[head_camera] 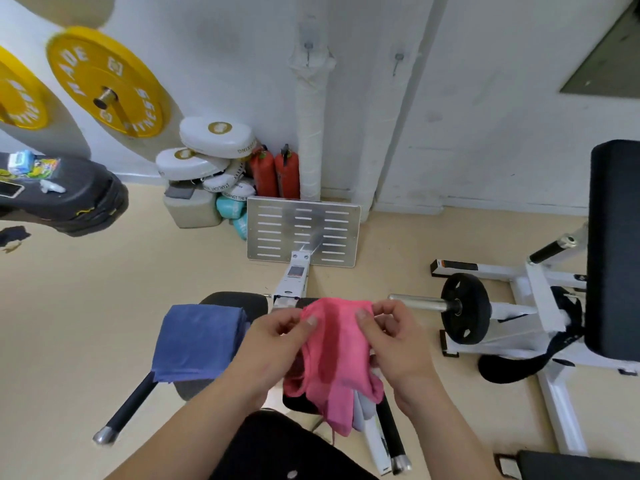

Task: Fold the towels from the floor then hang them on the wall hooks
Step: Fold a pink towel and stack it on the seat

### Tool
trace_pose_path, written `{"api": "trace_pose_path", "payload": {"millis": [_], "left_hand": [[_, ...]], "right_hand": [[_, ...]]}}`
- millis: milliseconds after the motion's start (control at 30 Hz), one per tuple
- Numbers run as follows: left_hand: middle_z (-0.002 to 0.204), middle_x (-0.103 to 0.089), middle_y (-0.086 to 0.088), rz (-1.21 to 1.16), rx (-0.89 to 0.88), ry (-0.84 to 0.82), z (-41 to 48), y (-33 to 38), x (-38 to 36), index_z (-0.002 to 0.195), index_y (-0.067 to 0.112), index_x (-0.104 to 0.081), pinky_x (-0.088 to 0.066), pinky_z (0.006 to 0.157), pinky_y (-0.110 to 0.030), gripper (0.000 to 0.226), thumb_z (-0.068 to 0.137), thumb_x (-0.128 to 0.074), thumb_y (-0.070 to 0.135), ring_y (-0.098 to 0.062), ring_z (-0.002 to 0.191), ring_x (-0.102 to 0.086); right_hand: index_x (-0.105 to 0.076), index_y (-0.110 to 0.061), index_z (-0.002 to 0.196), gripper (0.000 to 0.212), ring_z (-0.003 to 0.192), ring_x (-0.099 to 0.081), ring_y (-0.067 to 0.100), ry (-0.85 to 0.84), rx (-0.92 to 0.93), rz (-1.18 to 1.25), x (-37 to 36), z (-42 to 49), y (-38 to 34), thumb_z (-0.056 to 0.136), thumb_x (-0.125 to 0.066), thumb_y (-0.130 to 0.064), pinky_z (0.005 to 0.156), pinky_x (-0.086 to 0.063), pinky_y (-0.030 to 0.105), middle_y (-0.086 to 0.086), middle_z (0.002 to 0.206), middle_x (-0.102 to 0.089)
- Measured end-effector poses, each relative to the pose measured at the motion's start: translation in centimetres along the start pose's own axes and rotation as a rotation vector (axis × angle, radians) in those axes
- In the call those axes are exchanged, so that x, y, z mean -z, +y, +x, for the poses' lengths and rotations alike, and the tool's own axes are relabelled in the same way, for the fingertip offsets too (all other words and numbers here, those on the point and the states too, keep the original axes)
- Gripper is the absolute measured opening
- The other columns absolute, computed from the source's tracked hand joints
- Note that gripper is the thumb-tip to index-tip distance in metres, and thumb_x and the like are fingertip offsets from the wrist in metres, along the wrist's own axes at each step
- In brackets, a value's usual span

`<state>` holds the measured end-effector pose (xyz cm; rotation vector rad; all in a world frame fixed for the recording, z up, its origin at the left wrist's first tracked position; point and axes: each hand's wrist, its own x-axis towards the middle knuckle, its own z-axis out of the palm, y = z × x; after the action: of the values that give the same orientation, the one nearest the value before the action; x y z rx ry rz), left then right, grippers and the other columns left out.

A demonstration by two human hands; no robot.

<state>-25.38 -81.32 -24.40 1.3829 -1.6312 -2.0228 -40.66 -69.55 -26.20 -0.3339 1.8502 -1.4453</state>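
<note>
The pink towel (337,348) hangs bunched at 6 o'clock in the view, just in front of the person. Its long axis runs from 12 to 6, with the top edge stretched level and the loose end dangling toward 6. The left hand (277,344) pinches the top edge at the towel's 10 o'clock between thumb and forefinger, the other fingers curled. The right hand (394,341) pinches it the same way at 2 o'clock. The hands are near each other, with a short span of cloth between them. A folded blue towel (197,341) lies on a dark pad (239,299) at 9 o'clock of the pink one. Two hooks (307,50) sit on the wall (485,98) at 12 o'clock.
</note>
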Motion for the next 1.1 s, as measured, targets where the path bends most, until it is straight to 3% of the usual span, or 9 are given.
{"api": "trace_pose_path", "payload": {"millis": [167,300,467,667,767,867,933,1000,1100], "left_hand": [[0.088,-0.079,0.005,0.032,-0.129,0.052,-2.3,0.9,-2.3,0.099,0.02,-0.081,-0.062,0.076,-0.03,0.025,0.104,-0.056,0.017,-0.01,0.079,-0.075],[0.09,-0.079,-0.003,0.038,-0.135,0.07,-3.0,0.9,-1.8,0.101,0.02,-0.08,-0.061,0.077,-0.034,0.027,0.106,-0.053,0.016,-0.024,0.085,-0.075],[0.095,-0.079,0.006,0.011,-0.157,0.06,-3.1,0.6,-2.0,0.107,0.025,-0.078,-0.064,0.081,-0.032,0.028,0.106,-0.052,0.015,-0.014,0.09,-0.077],[0.108,-0.076,-0.006,0.047,-0.134,-0.226,-3.7,0.2,-2.3,0.12,0.024,-0.069,-0.056,0.098,-0.044,0.047,0.094,-0.047,-0.009,-0.028,0.103,-0.072],[0.117,-0.077,-0.007,-0.096,-0.075,-0.231,-3.2,0.2,-1.5,0.131,0.017,-0.063,-0.058,0.098,-0.037,0.054,0.097,-0.042,-0.018,-0.022,0.113,-0.072],[0.105,-0.079,0.0,-0.048,-0.094,0.006,-1.6,-0.4,0.3,0.121,0.016,-0.069,-0.061,0.076,-0.028,0.032,0.097,-0.061,-0.003,-0.021,0.1,-0.075],[0.113,-0.074,0.015,0.084,-0.095,0.07,-0.8,-1.2,1.7,0.125,0.033,-0.063,-0.059,0.078,-0.026,0.044,0.087,-0.079,0.017,-0.007,0.106,-0.071],[0.128,-0.068,0.017,0.046,-0.019,-0.057,-0.2,-1.8,2.6,0.138,0.038,-0.053,-0.056,0.096,-0.034,0.071,0.077,-0.09,0.03,-0.001,0.117,-0.065],[0.129,-0.072,-0.006,-0.154,0.025,-0.288,0.4,-2.2,2.8,0.134,0.021,-0.063,-0.051,0.107,-0.043,0.058,0.082,-0.085,0.014,-0.024,0.124,-0.066]], "right_hand": [[-0.068,-0.019,0.092,0.009,0.072,-0.065,0.014,-0.142,0.103,-0.075,-3.4,-2.0,-0.9,0.092,-0.076,-0.022,0.068,-0.056,0.029,0.009,0.081,-0.068],[-0.074,-0.02,0.091,0.006,0.08,-0.075,0.021,-0.111,0.129,-0.091,-3.2,-2.0,-1.0,0.089,-0.079,-0.018,0.076,-0.062,0.034,0.003,0.085,-0.077],[-0.074,-0.015,0.085,0.006,0.079,-0.074,0.014,-0.134,0.112,-0.031,-3.1,-2.3,-1.1,0.09,-0.077,-0.012,0.075,-0.059,0.026,0.008,0.085,-0.077],[-0.067,-0.01,0.1,0.027,0.086,-0.075,0.014,-0.138,0.077,0.01,-2.2,-2.1,-0.9,0.081,-0.085,-0.005,0.073,-0.059,0.024,0.006,0.093,-0.077],[-0.067,-0.006,0.098,0.02,0.085,-0.074,0.02,-0.085,0.077,0.011,-1.0,-1.3,-0.6,0.084,-0.08,-0.001,0.08,-0.06,0.034,0.012,0.092,-0.078],[-0.067,-0.005,0.101,0.012,0.084,-0.073,0.016,-0.102,0.083,-0.004,0.1,-0.8,-0.6,0.091,-0.073,-0.002,0.081,-0.058,0.035,0.011,0.093,-0.079],[-0.067,-0.006,0.104,0.011,0.085,-0.072,0.016,-0.139,0.081,0.04,0.5,-0.9,-1.3,0.094,-0.07,-0.005,0.077,-0.058,0.031,0.008,0.093,-0.079],[-0.064,-0.005,0.108,0.015,0.087,-0.072,0.019,-0.185,0.057,0.157,0.9,-0.9,-1.8,0.096,-0.067,-0.013,0.076,-0.058,0.032,0.008,0.095,-0.077],[-0.06,-0.005,0.111,0.023,0.091,-0.07,0.023,-0.252,-0.013,0.298,1.0,-0.9,-2.2,0.096,-0.061,-0.023,0.08,-0.059,0.039,0.012,0.102,-0.073]]}}
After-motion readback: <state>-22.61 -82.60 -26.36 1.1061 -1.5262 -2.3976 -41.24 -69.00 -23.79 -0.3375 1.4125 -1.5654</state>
